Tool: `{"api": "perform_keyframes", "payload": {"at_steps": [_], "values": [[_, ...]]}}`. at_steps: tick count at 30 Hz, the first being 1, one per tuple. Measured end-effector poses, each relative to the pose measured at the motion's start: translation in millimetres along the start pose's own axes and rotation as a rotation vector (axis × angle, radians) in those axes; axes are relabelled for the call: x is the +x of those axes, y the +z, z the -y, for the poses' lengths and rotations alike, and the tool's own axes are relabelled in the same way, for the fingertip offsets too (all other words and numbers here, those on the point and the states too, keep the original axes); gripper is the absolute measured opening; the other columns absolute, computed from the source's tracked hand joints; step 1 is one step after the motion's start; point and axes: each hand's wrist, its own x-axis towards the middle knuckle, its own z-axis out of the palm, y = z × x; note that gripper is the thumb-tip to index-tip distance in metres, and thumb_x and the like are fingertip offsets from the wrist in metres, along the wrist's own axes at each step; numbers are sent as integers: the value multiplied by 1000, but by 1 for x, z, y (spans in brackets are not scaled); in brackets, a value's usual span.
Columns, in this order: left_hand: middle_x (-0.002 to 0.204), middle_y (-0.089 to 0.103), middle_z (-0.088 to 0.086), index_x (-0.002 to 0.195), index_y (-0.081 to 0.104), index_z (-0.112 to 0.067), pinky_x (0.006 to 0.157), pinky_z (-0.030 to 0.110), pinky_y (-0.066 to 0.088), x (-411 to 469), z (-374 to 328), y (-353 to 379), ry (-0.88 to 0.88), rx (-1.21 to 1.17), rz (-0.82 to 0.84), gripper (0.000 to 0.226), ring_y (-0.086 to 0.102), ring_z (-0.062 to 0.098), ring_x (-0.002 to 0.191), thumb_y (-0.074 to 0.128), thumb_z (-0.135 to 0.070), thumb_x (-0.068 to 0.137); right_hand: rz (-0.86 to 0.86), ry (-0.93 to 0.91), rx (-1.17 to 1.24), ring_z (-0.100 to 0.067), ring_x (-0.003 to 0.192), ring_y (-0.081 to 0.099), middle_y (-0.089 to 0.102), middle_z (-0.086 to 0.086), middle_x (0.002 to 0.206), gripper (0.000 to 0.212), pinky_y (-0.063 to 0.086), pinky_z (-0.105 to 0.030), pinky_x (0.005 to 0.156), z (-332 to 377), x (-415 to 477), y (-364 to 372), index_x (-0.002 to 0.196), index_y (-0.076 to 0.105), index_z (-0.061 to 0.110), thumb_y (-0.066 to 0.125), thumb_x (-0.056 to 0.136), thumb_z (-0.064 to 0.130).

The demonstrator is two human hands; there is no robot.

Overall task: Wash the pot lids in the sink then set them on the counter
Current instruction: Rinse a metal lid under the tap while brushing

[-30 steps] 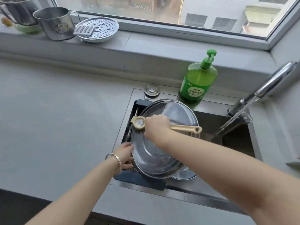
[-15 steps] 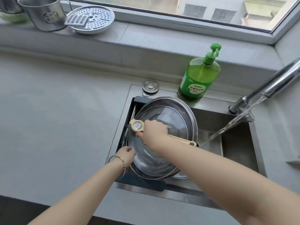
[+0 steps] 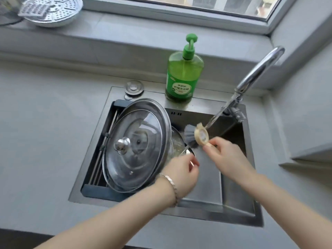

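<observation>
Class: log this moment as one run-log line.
right hand: grips brush near running water | left hand: at smaller lid, grip unclear | large glass lid: on sink rack, knob up

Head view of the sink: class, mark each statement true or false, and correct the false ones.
1. Water runs from the faucet. True.
2. The glass lid lies knob down. False: its knob faces up.
3. The right hand holds the brush. True.
4. The soap bottle stands on the windowsill. False: it stands on the sink's rear rim.
</observation>
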Motion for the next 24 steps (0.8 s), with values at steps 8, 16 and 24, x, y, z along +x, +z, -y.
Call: {"api": "perform_keyframes", "payload": {"at_steps": [8,16,24], "values": [[130,53,19,129,47,-1,92,31,46,77,85,117,-794,-322,-1,39,54,31,117,44,-11,92,237,272,-40,-27,100,58,66,-10,105,27,43,-30,76,-117,17,49,107,63,13,50,93,32],[131,48,21,131,37,0,97,42,44,136,137,139,-1099,-1082,-760,45,52,33,116,53,-9,90,262,374,144,-25,63,47,53,-10,67,34,32,-29,60,-149,36,89,95,63,-7,50,91,24],[130,47,10,133,34,-13,85,40,49,163,179,148,-1085,-1354,-860,64,55,26,103,62,-36,81,292,443,183,-23,59,42,50,-8,64,26,34,-28,60,-165,44,96,77,59,3,51,89,24]]}}
